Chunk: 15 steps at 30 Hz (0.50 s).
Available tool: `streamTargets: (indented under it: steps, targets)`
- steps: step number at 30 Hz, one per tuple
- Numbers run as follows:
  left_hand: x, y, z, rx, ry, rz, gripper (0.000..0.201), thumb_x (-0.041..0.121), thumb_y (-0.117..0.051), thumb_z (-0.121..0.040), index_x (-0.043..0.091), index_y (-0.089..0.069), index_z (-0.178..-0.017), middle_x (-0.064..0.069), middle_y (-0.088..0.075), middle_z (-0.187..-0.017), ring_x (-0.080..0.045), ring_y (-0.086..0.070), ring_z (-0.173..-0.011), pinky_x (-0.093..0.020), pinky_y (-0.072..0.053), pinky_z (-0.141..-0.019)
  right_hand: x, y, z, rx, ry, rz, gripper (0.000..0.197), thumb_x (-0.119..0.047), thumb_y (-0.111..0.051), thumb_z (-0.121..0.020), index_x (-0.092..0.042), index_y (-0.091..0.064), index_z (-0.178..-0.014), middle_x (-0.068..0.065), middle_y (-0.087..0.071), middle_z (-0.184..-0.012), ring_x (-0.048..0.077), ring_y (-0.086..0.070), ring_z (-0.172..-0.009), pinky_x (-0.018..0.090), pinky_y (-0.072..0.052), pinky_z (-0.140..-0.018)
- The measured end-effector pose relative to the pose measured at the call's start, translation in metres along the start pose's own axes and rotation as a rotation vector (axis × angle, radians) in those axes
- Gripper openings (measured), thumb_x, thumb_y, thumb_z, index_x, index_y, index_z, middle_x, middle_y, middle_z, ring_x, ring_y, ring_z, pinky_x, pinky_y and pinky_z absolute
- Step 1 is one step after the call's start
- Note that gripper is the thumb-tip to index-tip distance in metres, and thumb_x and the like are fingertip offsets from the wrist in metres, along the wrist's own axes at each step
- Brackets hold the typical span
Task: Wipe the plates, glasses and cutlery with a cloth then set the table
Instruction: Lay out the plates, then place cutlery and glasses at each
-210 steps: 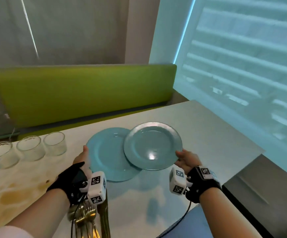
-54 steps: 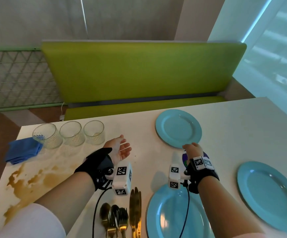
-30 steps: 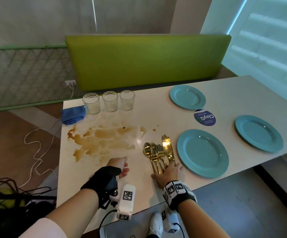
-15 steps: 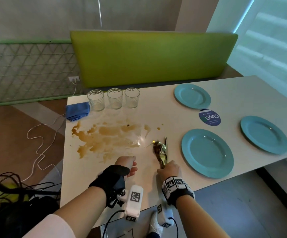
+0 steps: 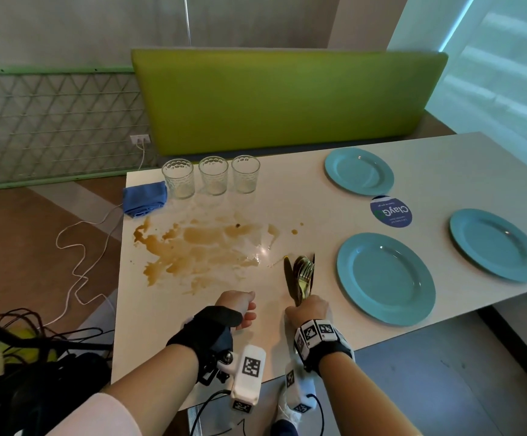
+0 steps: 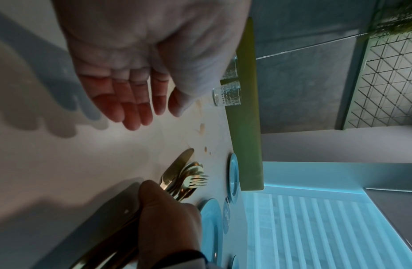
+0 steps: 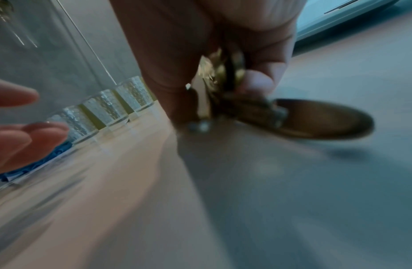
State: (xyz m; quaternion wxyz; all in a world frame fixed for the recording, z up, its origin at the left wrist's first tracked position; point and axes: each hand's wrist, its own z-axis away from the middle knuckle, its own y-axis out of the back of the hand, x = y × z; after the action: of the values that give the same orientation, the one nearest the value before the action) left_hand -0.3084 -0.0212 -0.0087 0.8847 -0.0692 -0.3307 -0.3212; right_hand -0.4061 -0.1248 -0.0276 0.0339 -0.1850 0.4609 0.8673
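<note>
Your three textured glasses (image 5: 178, 178) (image 5: 213, 175) (image 5: 245, 174) stand in a row along the far edge of the white table (image 5: 287, 202), and all three look empty. The folded blue cloth (image 5: 144, 198) lies just beside the leftmost glass, at the table's far left corner. Three teal plates sit bare: the near plate (image 5: 385, 278) just right of your right hand, the far plate (image 5: 359, 171) near the bench side, and the right plate (image 5: 495, 244) by the table's right edge.

Your right hand (image 5: 308, 308) has its fingers curled tight round the handles of the gold cutlery bundle (image 5: 300, 278), knives, forks and spoons fanned forward above the tabletop beside the near plate. Your left hand (image 5: 237, 309) hovers just left of it, fingers loosely extended and close together, holding nothing.

A brown spill (image 5: 199, 250) spreads across the left middle of the table, between the glasses and your hands. A round blue sticker (image 5: 390, 211) lies among the three plates. Behind the table runs a green bench backrest (image 5: 281, 96); a white cable (image 5: 79, 247) trails over the brown floor to a wall socket (image 5: 141, 139).
</note>
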Motion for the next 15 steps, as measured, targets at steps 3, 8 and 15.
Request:
streamTargets:
  steps: [3, 8, 15]
  targets:
    - [-0.002, -0.001, -0.001, -0.001, 0.006, -0.016, 0.023, 0.022, -0.050, -0.096, 0.010, -0.053, -0.076, -0.002, -0.054, -0.074, -0.014, -0.051, -0.060, -0.022, -0.043, -0.052, 0.001, -0.003, 0.001, 0.031, 0.010, 0.000, 0.023, -0.018, -0.058, -0.077, -0.004, -0.064, -0.093, 0.007, -0.058, -0.079, 0.023, -0.058, -0.073, 0.027, -0.050, -0.062]
    - [-0.004, -0.007, 0.001, -0.046, 0.020, -0.062, 0.024, 0.025, -0.049, -0.096, 0.012, -0.052, -0.076, -0.002, -0.055, -0.076, -0.014, -0.052, -0.062, -0.022, -0.043, -0.052, 0.003, -0.005, 0.003, 0.084, 0.045, 0.018, 0.019, -0.019, -0.058, -0.080, -0.007, -0.059, -0.095, 0.005, -0.054, -0.080, 0.022, -0.054, -0.072, 0.027, -0.046, -0.063]
    - [-0.008, -0.025, 0.010, -0.196, 0.035, -0.084, 0.023, 0.029, -0.049, -0.096, 0.006, -0.050, -0.099, -0.006, -0.055, -0.081, -0.015, -0.053, -0.062, -0.024, -0.045, -0.056, 0.012, 0.009, 0.001, 0.003, 0.135, -0.023, 0.031, -0.020, -0.058, -0.081, -0.002, -0.055, -0.106, 0.016, -0.064, -0.102, 0.030, -0.062, -0.092, 0.032, -0.051, -0.076]
